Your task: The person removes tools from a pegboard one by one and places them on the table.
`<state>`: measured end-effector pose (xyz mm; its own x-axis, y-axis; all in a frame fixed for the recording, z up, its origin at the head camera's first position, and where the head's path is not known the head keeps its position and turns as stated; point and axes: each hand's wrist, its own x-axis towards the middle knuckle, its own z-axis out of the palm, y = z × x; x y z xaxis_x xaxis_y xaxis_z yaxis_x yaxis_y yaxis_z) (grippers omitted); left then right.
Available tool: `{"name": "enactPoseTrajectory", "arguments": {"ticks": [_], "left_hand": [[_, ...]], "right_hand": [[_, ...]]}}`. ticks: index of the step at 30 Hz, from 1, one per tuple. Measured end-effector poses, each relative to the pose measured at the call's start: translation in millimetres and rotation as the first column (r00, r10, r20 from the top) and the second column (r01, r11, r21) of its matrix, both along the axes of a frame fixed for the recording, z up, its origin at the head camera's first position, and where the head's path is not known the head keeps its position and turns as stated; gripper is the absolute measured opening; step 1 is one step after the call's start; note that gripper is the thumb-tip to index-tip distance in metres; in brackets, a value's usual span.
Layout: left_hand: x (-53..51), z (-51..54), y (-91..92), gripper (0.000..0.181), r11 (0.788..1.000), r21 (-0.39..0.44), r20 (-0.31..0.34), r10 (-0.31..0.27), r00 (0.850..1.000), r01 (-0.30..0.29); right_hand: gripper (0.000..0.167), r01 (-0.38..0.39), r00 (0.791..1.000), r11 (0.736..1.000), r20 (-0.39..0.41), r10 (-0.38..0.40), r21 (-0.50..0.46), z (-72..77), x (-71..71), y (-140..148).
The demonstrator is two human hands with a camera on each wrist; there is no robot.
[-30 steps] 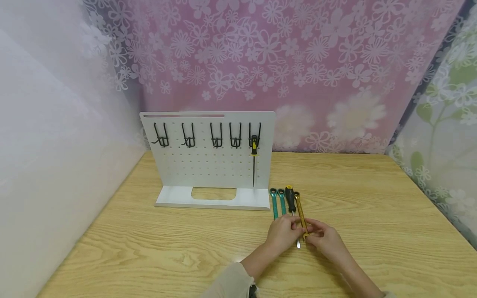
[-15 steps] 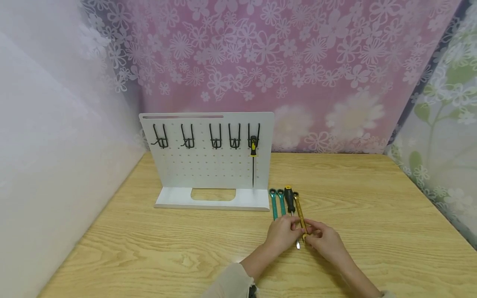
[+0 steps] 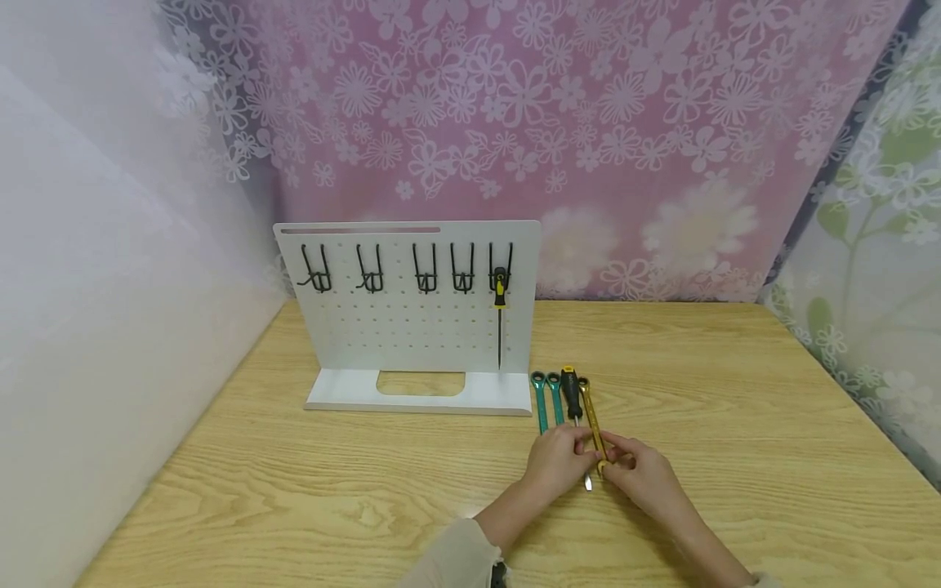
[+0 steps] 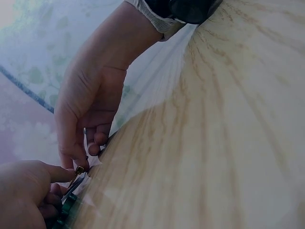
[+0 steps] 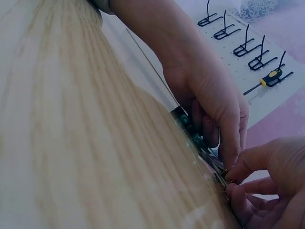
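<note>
A gold ratcheting wrench [image 3: 591,411] lies on the table at the right end of a row of tools. Both hands meet at its lower, open-ended part. My left hand [image 3: 555,462] pinches the shank from the left, its wrist crossing over the row. From the right, my right hand [image 3: 648,483] grips near the open jaw with thumb and fingers. Just left of the gold wrench is a flathead screwdriver [image 3: 572,395] with a black and yellow handle. Two green ratcheting wrenches [image 3: 540,398] lie beside it, their lower ends hidden by my left hand.
Behind and left of the tools stands a white pegboard [image 3: 412,327] with several black double hooks [image 3: 427,273]. On its rightmost hook hangs a small black and yellow screwdriver [image 3: 501,294]. A floral curtain [image 3: 470,122] lines the back of the wooden table [image 3: 294,490].
Both hands keep their places on the gold wrench, whose lower end shifts only slightly. The other tools and the pegboard stay put.
</note>
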<state>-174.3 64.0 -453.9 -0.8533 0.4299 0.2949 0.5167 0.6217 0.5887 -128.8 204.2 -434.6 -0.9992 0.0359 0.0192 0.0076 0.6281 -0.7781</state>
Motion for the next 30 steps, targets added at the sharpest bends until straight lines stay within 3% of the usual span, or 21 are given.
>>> {"name": "enactPoseTrajectory", "arguments": {"ticks": [8,30], "left_hand": [[1.1,0.9,-0.6,0.026,0.999,-0.037,-0.012,0.001,1.0,-0.001],[-0.6,0.5,-0.2,0.026,1.0,-0.008,-0.003,0.005,1.0,-0.005]], "right_hand": [[0.042,-0.018,0.999,0.998,-0.043,0.021,0.064,0.1,0.5,-0.7],[0.043,-0.047,0.998,0.998,-0.034,0.049,0.051,-2.0,0.3,0.6]]}}
